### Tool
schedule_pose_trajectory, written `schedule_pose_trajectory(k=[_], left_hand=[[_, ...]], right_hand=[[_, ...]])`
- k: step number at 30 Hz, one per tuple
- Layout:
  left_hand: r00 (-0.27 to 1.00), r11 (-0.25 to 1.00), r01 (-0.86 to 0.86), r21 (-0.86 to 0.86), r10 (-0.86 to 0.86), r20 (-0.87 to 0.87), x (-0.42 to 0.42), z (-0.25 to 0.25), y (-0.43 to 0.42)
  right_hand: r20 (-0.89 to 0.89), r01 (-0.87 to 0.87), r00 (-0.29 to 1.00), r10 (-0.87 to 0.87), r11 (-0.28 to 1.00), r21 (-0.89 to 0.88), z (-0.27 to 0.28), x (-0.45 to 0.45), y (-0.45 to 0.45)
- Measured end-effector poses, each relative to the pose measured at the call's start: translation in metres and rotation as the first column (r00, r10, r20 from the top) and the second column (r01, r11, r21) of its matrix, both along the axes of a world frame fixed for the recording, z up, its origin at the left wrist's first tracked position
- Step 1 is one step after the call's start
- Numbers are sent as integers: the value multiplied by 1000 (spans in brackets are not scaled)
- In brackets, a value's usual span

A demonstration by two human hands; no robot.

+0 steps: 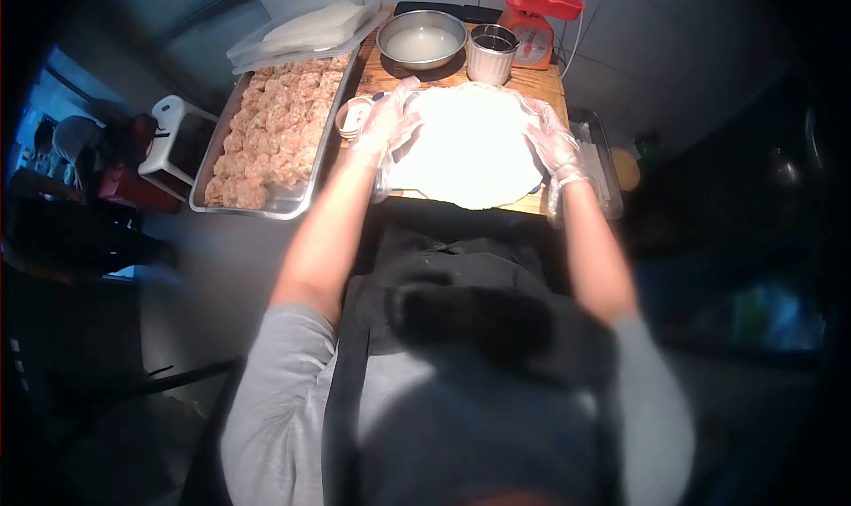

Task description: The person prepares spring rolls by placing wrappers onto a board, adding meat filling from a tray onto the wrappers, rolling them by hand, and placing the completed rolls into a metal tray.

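A broad, roughly round white sheet [474, 147] with a wavy edge lies over the front of the wooden table; glare hides its surface, so I cannot tell what it is made of. A dark rim shows under its lower right edge. My left hand [388, 120], in a clear plastic glove, grips the sheet's left side. On the opposite side my right hand [554, 138], gloved the same way, has its fingers closed over the edge. A small stack of round cups or lids [355, 116] sits just left of my left hand.
To the left, a metal tray [306, 200] holds rows of raw minced-meat balls, with plastic covers [310, 32] behind. At the back stand a steel bowl of cloudy liquid [421, 45], a ribbed container [492, 63] and a red scale [532, 41]. Another tray [612, 200] is at right.
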State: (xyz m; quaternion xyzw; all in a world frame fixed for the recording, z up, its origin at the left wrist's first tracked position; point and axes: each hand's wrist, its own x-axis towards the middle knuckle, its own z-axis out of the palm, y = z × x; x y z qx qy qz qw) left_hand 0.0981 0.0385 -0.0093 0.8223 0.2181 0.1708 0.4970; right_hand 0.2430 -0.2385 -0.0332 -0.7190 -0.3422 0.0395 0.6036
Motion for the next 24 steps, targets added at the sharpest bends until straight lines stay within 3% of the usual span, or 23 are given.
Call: schedule_pose_trajectory(k=[1, 2, 4, 5, 7, 9, 12, 14, 16, 18, 21, 24], left_hand=[[1000, 1000, 12, 0, -12, 26, -10, 2, -5], [994, 972, 46, 232, -66, 82, -25, 1, -11], [982, 888, 70, 455, -143, 127, -35, -5, -13], [988, 879, 67, 472, -125, 93, -35, -4, -12], [996, 861, 58, 506, -84, 29, -36, 1, -13], [995, 905, 47, 423, -80, 60, -15, -33, 15], [977, 992, 48, 118, -71, 202, 7, -57, 33], [979, 998, 39, 50, -48, 200, 12, -59, 34], [993, 990, 23, 137, -38, 112, 11, -52, 22], [993, 991, 42, 130, -56, 107, 10, -48, 15], [981, 989, 77, 125, -98, 167, 10, -39, 8], [895, 978, 81, 190, -156, 418, -2, 21, -5]], right_hand=[[-91, -94, 989, 119, 966, 239, -5, -5, -1], [-89, -121, 988, 127, 991, 61, -3, -3, -9], [-142, -136, 984, 111, 974, -182, 19, -14, -21], [-158, -147, 982, 103, 943, -299, 27, -16, -22], [-32, -64, 998, 57, 946, -319, 22, -16, -20], [155, 58, 988, -4, 937, -344, 18, -17, -15], [169, 178, 978, -122, 909, -377, 14, -24, -7], [85, 193, 981, -174, 900, -391, 12, -24, -6], [170, 249, 966, -195, 878, -409, 9, -27, -8], [408, 355, 895, -178, 839, -413, 5, -39, -17], [277, 298, 940, -198, 873, -387, 20, -46, -27], [80, 199, 976, -201, 979, 36, 39, -39, -23]])
